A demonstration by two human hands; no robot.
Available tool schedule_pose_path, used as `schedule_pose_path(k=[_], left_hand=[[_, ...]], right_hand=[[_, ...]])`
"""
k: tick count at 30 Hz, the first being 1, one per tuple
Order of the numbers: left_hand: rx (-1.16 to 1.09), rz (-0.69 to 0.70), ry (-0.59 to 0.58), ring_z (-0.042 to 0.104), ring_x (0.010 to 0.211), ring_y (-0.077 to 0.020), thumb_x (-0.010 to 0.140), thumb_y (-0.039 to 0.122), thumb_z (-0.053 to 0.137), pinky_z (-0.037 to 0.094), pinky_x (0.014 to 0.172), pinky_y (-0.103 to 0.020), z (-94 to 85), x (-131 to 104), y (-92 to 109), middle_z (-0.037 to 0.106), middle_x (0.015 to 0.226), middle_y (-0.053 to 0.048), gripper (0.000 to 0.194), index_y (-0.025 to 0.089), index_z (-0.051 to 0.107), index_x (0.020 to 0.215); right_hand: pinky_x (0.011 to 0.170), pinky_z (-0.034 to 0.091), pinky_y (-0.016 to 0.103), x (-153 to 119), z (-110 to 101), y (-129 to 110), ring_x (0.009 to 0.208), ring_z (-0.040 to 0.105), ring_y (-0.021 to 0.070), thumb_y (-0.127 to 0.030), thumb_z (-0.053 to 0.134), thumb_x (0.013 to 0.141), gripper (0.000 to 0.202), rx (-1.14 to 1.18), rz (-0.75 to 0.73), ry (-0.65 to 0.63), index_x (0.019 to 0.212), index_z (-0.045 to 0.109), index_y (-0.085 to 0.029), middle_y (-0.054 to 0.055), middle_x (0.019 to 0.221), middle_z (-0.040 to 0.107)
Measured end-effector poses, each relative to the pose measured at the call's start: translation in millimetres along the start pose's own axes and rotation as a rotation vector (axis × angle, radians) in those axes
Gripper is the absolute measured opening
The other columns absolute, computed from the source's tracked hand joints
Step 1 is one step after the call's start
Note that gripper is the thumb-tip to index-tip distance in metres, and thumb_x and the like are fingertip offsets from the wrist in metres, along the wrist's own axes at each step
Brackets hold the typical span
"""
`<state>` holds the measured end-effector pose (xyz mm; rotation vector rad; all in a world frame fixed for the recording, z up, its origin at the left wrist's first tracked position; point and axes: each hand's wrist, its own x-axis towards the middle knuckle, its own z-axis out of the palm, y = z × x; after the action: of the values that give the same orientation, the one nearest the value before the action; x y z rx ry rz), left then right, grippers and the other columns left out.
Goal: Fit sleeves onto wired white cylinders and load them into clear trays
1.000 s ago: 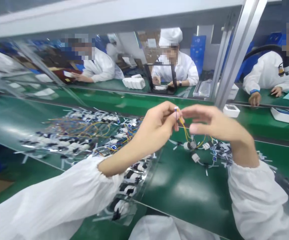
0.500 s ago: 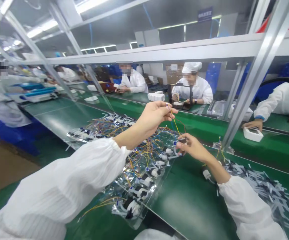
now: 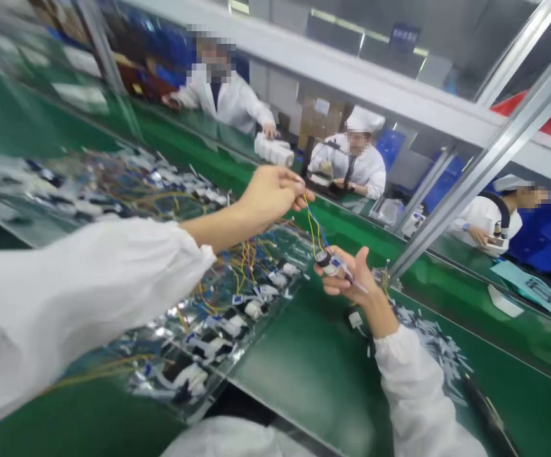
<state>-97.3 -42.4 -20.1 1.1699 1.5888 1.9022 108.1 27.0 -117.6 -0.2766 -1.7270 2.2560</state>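
Several thin yellow and blue wires [image 3: 315,222] hang from the pinched fingers of my left hand [image 3: 275,193]. They run down to a small black and white part [image 3: 329,263] that rests in my right hand [image 3: 349,276]. My right palm is turned up, its thumb stands away, and its fingers curl under the part. A pale strip sticks out from the part across my palm. To the left of my hands, many similar parts with coloured wires [image 3: 251,308] lie in rows on clear plastic.
White strips [image 3: 435,343] are heaped right of my right arm, near a dark pen-like tool [image 3: 489,412]. One loose part [image 3: 355,319] lies beside my wrist. A slanted metal post [image 3: 470,171] stands ahead. Across the green bench, people in white work.
The view has turned and tilted. My right hand has rolled palm up, its thumb lifted off, and the part now shows its white side. My left hand still pinches the wires.
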Motion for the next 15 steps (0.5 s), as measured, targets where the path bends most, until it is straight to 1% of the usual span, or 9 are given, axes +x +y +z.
schedule_pose_path(k=[2,3,4,6,8,11,13,15], left_hand=[[-0.005,-0.027,0.004,0.059,0.054,-0.0077,0.09,-0.002,0.055,0.053,0.066,-0.024,-6.2,-1.2,-12.2,0.074,0.072,-0.005,0.016,0.009,0.059,0.079],[-0.013,-0.04,0.0,0.059,0.054,-0.0075,0.089,-0.002,0.055,0.054,0.068,-0.025,-8.9,-1.6,-17.6,0.073,0.072,-0.005,0.016,0.009,0.059,0.079],[-0.014,-0.051,-0.006,0.059,0.053,-0.008,0.089,-0.002,0.055,0.054,0.067,-0.026,-11.3,-1.5,-22.6,0.074,0.073,-0.005,0.016,0.01,0.059,0.08],[0.005,-0.072,-0.018,0.06,0.053,-0.0095,0.088,-0.001,0.054,0.053,0.063,-0.026,-15.4,1.3,-32.3,0.074,0.076,-0.007,0.015,0.012,0.057,0.081],[0.053,-0.089,-0.03,0.061,0.054,-0.0105,0.088,0.0,0.054,0.053,0.06,-0.025,-19.7,8.9,-43.5,0.075,0.079,-0.007,0.015,0.013,0.056,0.083],[0.152,-0.113,-0.028,0.064,0.058,-0.0121,0.087,0.001,0.057,0.054,0.062,-0.025,-28.3,27.8,-65.3,0.075,0.078,-0.008,0.012,0.013,0.057,0.086],[0.215,-0.127,-0.011,0.067,0.063,-0.0135,0.086,0.002,0.061,0.056,0.067,-0.026,-34.7,40.5,-81.7,0.075,0.077,-0.006,0.014,0.012,0.059,0.094],[0.281,-0.147,0.004,0.069,0.067,-0.0146,0.087,0.004,0.065,0.057,0.071,-0.028,-40.6,49.8,-97.1,0.074,0.076,-0.003,0.021,0.012,0.06,0.106]], right_hand=[[0.057,0.044,0.023,-1.4,6.7,1.4,0.048,0.033,0.0019,-0.076,0.092,0.051,0.089,-0.052,0.022,-0.059,0.11,0.049,-0.026,-0.005,0.091,0.063],[0.059,0.047,0.024,-0.9,10.5,3.2,0.052,0.04,0.0038,-0.066,0.097,0.051,0.085,-0.128,0.046,-0.054,0.109,0.051,-0.026,-0.005,0.091,0.063],[0.06,0.049,0.024,0.2,14.1,5.3,0.056,0.047,0.0062,-0.061,0.097,0.055,0.077,-0.247,0.073,-0.025,0.106,0.052,-0.025,-0.005,0.089,0.061],[0.058,0.049,0.024,3.9,18.3,10.1,0.061,0.054,0.0096,-0.063,0.086,0.072,0.058,-0.55,0.105,0.069,0.097,0.053,-0.023,-0.005,0.083,0.057],[0.056,0.049,0.023,10.7,15.4,13.8,0.059,0.055,0.0099,-0.064,0.073,0.085,0.046,-0.789,0.118,0.153,0.092,0.056,-0.021,-0.004,0.079,0.055],[0.055,0.048,0.024,30.6,-0.7,14.7,0.056,0.058,0.0107,-0.054,0.063,0.095,0.036,-0.961,0.125,0.19,0.093,0.062,-0.018,-0.003,0.076,0.058],[0.058,0.05,0.024,49.5,-11.6,13.6,0.057,0.063,0.0119,-0.045,0.06,0.1,0.03,-1.079,0.149,0.232,0.093,0.066,-0.016,-0.002,0.074,0.061],[0.064,0.054,0.026,70.3,-17.0,13.5,0.063,0.067,0.0131,-0.039,0.061,0.103,0.028,-1.206,0.201,0.272,0.094,0.068,-0.014,-0.001,0.077,0.065]])
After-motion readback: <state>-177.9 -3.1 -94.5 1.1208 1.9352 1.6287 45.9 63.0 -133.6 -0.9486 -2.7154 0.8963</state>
